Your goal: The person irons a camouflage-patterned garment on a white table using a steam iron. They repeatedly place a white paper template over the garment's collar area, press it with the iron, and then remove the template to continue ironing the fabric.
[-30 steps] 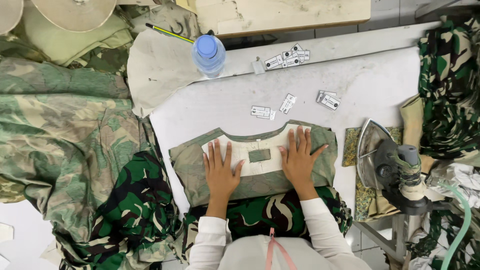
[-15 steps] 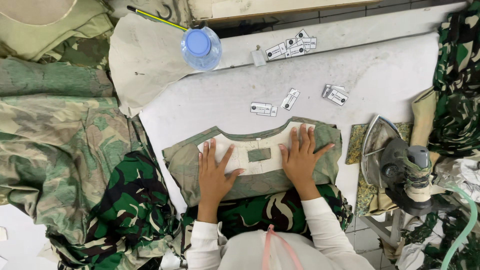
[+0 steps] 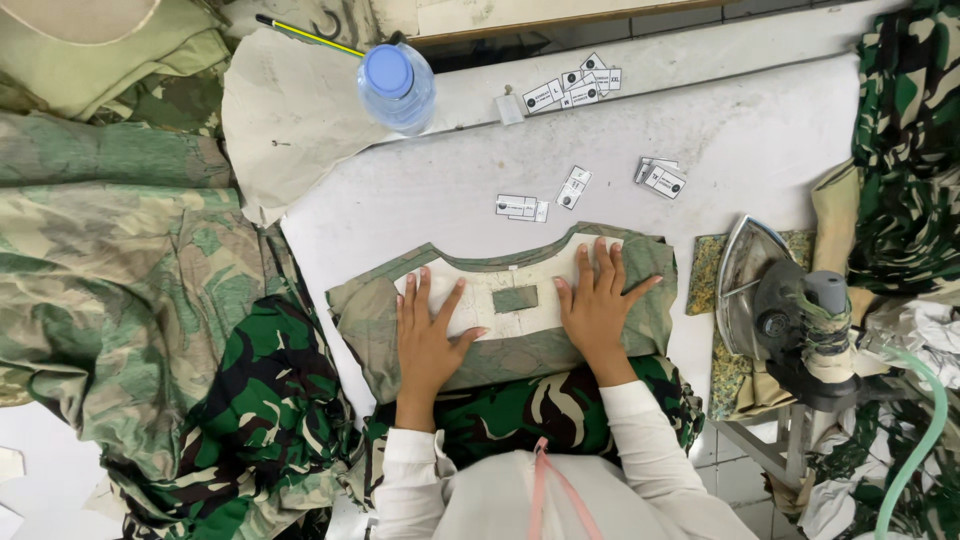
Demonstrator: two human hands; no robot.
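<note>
Sleeves, white, come up from the bottom edge, and dark camouflage cloth point(image 3: 520, 415) bunches just beyond them at the table's near edge. Both hands lie flat, palms down, on a collar-shaped fabric piece point(image 3: 500, 320) spread on the white table point(image 3: 430, 190). Neither pinches anything: the left hand point(image 3: 428, 335) has its fingers spread, thumb angled toward the middle, and the right hand point(image 3: 598, 305) presses likewise with fingers fanned away from the body.

The piece's long axis runs left to right across the person, its curved neckline edge on the far side. A pale inner panel point(image 3: 500, 295) lies between the hands, with a small olive patch point(image 3: 515, 298) at its centre, touched by neither hand; the right thumb sits slightly nearer to it. The piece's near edge meets the dark camouflage cloth, and whether it tucks under or over cannot be told.

Right of the piece, a steam iron point(image 3: 790, 310) rests on a patterned pad point(image 3: 725, 370), well clear of the right hand. Farther off lie small white labels point(image 3: 522, 207) near the neckline, more labels point(image 3: 660, 178) to the right, then a bottle point(image 3: 395, 88) with a blue cap and a yellow pencil point(image 3: 305, 35). Heaped camouflage fabric point(image 3: 120, 300) fills the left side; its far edges are cut off.
</note>
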